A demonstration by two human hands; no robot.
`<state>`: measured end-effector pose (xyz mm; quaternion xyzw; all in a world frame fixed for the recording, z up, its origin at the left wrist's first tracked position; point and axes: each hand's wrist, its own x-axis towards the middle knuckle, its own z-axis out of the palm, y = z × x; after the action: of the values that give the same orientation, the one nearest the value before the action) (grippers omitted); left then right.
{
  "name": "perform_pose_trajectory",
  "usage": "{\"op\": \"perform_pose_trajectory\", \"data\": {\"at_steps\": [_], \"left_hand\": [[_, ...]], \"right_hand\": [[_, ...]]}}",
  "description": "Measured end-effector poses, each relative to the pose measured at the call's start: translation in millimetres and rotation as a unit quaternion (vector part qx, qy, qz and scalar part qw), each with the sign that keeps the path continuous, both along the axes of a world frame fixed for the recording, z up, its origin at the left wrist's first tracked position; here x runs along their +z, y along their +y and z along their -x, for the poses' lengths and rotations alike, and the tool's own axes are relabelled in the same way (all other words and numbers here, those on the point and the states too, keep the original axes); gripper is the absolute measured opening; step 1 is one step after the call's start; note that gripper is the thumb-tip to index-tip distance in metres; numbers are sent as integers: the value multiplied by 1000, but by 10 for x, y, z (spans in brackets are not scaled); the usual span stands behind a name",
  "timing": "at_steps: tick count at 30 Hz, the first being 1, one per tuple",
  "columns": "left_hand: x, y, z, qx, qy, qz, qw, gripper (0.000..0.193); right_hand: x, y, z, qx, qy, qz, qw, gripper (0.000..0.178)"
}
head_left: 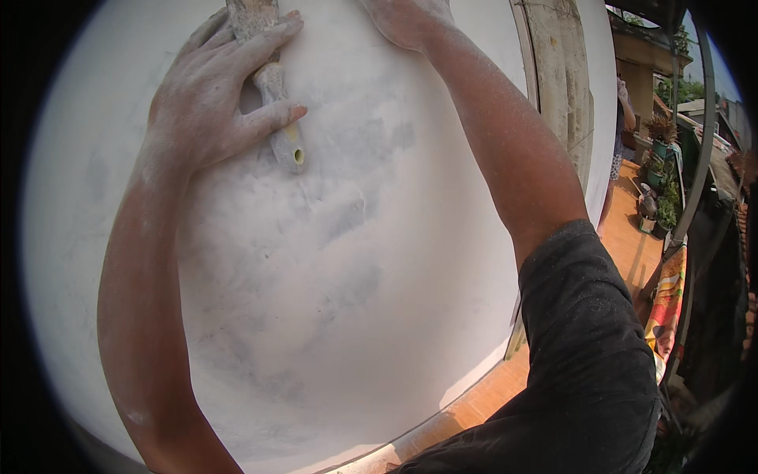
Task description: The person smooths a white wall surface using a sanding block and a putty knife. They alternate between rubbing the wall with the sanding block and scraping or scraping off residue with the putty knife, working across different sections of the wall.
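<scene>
My left hand (209, 103) is at the upper left, dusted with white powder. A crusted hand tool (272, 83) with a tapered handle and a hole in its end lies under the fingers and thumb, which grip it. Its working end runs past the top edge, so I cannot make out its exact kind. Behind it is a white wall (316, 261) with smeared, greyish patches. My right hand (407, 20) is at the top edge, close to the wall. Its fingers are cut off, so what they hold is hidden.
A rough, pale upright post (557, 87) borders the wall on the right. Beyond it are an orange tiled floor (636, 221), potted plants (663, 178), a person (620, 134) partly hidden, and a colourful cloth (669, 296) hanging by a railing.
</scene>
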<state>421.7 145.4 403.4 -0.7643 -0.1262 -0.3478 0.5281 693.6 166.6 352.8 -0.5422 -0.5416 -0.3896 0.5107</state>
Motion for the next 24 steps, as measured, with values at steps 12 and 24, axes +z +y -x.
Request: {"op": "perform_pose_trajectory", "data": {"at_steps": [12, 24], "left_hand": [[-67, -111, 1, -101, -8, 46, 994, 59], [-96, -134, 7, -100, -21, -4, 995, 59]], "right_hand": [[-1562, -685, 585, -16, -3, 176, 984, 103], [-1212, -305, 208, -18, 16, -7, 1000, 98]]}}
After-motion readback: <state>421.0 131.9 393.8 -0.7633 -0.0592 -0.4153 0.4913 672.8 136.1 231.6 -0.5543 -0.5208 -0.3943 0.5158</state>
